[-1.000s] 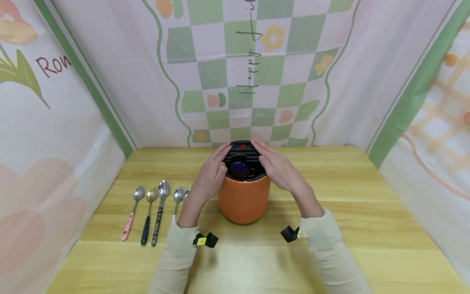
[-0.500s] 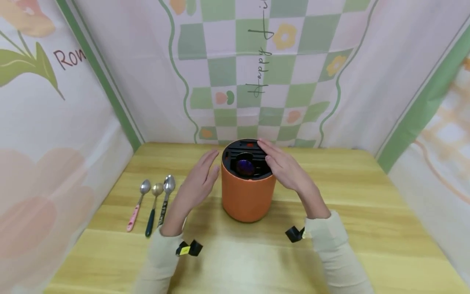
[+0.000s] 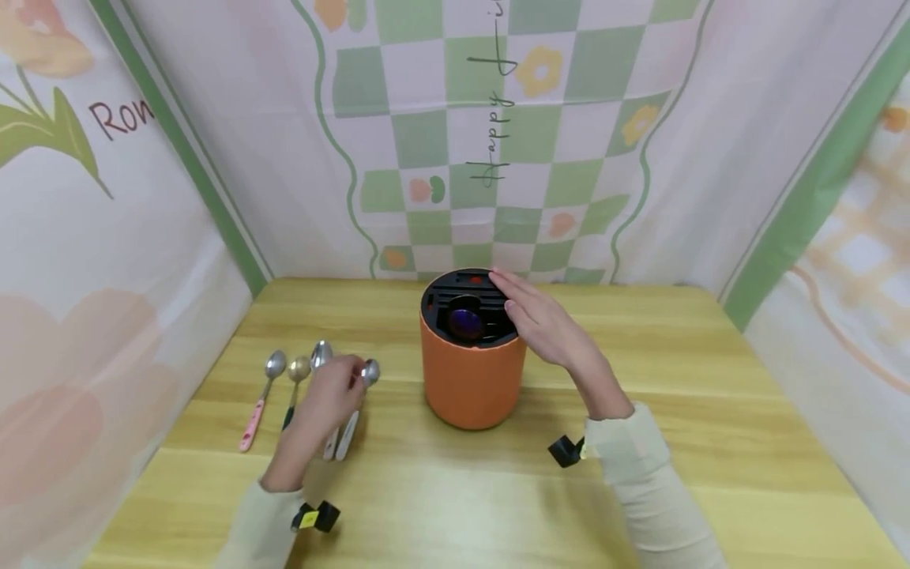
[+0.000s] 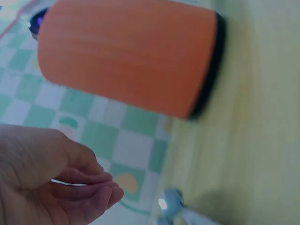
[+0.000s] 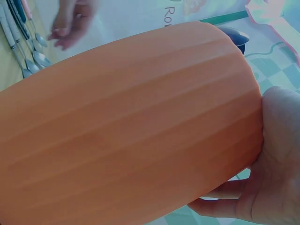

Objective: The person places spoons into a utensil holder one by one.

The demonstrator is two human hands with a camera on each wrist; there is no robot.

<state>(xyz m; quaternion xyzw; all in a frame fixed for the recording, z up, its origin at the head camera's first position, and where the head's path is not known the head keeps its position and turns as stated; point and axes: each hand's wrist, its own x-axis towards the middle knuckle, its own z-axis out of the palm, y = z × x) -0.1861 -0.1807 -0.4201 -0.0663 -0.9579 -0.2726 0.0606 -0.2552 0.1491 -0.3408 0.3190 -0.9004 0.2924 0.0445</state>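
An orange utensil holder (image 3: 472,383) with a black slotted top stands upright on the table, and a dark, purple-tinted round spoon bowl (image 3: 465,324) shows in its opening. My right hand (image 3: 547,328) rests along the right rim, fingers fairly straight. Over the row of spoons hovers my left hand (image 3: 329,399), its fingers loosely bent with nothing between them in the left wrist view. Closest to its fingertips lies a white-handled spoon (image 3: 370,371); the hand partly covers another white handle (image 3: 331,445) and the larger spoon (image 3: 322,352).
Farther left lie a pink-handled spoon (image 3: 253,423) and a spoon with a gold-toned bowl (image 3: 298,368) and dark green handle. The wooden table (image 3: 455,506) ends at a patterned cloth backdrop (image 3: 419,142), and more cloth hangs at both sides.
My left hand has come away from the holder's left rim and moved left and toward me, over the spoons. My right hand has stayed at the holder's right rim.
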